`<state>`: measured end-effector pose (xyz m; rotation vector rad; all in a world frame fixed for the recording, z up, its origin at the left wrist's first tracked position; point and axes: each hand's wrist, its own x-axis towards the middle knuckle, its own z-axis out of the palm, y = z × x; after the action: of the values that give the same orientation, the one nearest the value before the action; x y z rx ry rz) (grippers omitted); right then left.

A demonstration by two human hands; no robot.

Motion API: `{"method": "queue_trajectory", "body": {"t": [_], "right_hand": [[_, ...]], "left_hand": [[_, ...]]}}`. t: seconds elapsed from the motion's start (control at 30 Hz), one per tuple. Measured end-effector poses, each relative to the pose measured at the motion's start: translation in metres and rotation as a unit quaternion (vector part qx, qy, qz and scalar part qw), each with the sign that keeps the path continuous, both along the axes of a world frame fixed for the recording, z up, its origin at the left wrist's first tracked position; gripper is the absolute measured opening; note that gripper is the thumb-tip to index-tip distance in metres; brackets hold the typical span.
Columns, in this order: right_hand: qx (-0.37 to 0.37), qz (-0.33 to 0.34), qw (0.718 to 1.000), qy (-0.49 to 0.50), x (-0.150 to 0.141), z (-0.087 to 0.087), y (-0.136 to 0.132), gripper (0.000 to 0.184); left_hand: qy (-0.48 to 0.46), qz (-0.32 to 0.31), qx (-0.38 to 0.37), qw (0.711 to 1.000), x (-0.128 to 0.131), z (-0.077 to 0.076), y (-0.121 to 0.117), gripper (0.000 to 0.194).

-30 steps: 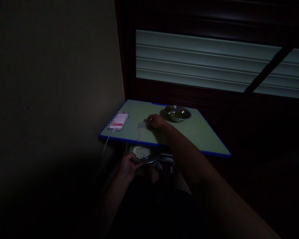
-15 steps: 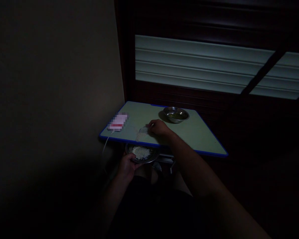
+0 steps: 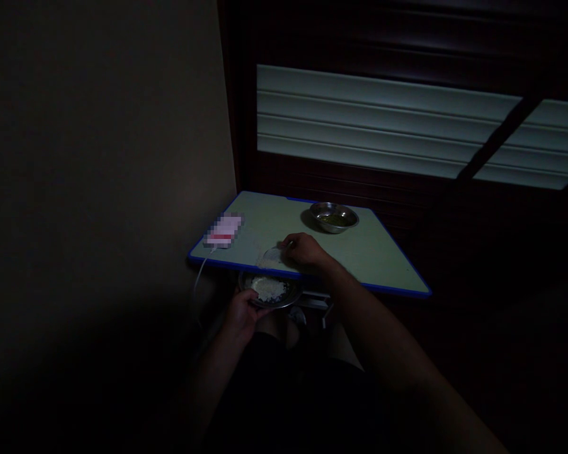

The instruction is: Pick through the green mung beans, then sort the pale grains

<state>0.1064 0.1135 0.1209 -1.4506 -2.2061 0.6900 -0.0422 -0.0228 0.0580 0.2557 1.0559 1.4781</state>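
My left hand (image 3: 241, 312) is closed on the rim of a metal bowl (image 3: 281, 306), with the thumb over its near left edge. White flour (image 3: 269, 288) lies in that bowl, which sits just below the table's front edge and is partly hidden by it. Over the tabletop, my right hand (image 3: 304, 248) pinches a thin, pale, rounded piece (image 3: 274, 255), perhaps a scraper; the dim light hides its exact kind. White powder is spread on the table beside this piece, close to the front edge above the bowl.
The small table (image 3: 373, 258) has a blue rim and stands against dark panelling. A second metal bowl (image 3: 335, 222) with greenish contents is at the back. A blurred-out phone-like device (image 3: 224, 230) with a white cable (image 3: 199, 280) lies at the left, near the wall (image 3: 123, 157).
My right hand has moved slightly toward the table's front edge with the pale piece, and the powder is nearer that edge. My left hand and the bowl stay nearly in place.
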Motion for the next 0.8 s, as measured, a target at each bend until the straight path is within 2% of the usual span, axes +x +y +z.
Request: {"method": "queue_trajectory", "body": {"t": [0.4, 0.8], "right_hand": [[-0.028, -0.009, 0.999, 0.024, 0.006, 0.0, -0.011, 0.027], [-0.007, 0.0, 0.998, 0.056, 0.009, -0.002, -0.022, 0.026]], "left_hand": [[-0.004, 0.0, 0.002, 1.0, -0.001, -0.005, 0.001, 0.052], [-0.002, 0.003, -0.005, 1.0, 0.0, 0.0, 0.0, 0.057]]}}
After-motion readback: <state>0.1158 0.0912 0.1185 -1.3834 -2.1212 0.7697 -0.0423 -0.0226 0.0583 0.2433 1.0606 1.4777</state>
